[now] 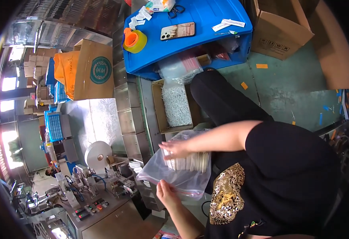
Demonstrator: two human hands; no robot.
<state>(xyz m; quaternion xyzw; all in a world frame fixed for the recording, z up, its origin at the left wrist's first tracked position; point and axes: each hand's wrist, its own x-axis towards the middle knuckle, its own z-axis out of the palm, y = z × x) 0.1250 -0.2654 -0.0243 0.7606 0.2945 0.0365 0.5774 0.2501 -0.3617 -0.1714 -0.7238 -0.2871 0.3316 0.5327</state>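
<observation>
Far left, a packing machine point(82, 187) fills the lower corner, with a white roll of film point(97, 154) mounted on it and a panel of small coloured buttons point(88, 211) on its grey front. Above it stands a brown cardboard box point(94, 69) with a round teal emblem, an orange bag point(66, 67) tucked against its side.

Moving right, a yellow-and-orange roll of tape point(135, 40) sits on the lid of a blue plastic crate point(206, 18), alongside a phone point(177, 30) lying face down and a few white paper slips point(227, 24). Just below the crate, an open carton point(158, 107) holds a heap of small white pieces (too fine to tell what they are).

In the middle, a clear zip-top plastic bag point(182, 179) is held in front of the person's lap, near the machine's edge. The left hand point(165, 193) pinches the bag's lower edge, fingers closed on the plastic. The right hand point(175, 150) reaches across from the right, with fingers spread flat, pressing on a stack of flat white packets point(190, 161) inside the bag; whether that hand lies inside the bag or on top of it cannot be told.

Further right come the person's black shirt with a gold sequin patch point(226, 191), then the green floor point(286, 91) dotted with orange and blue scraps, and another brown cardboard box point(280, 32) at the top.
</observation>
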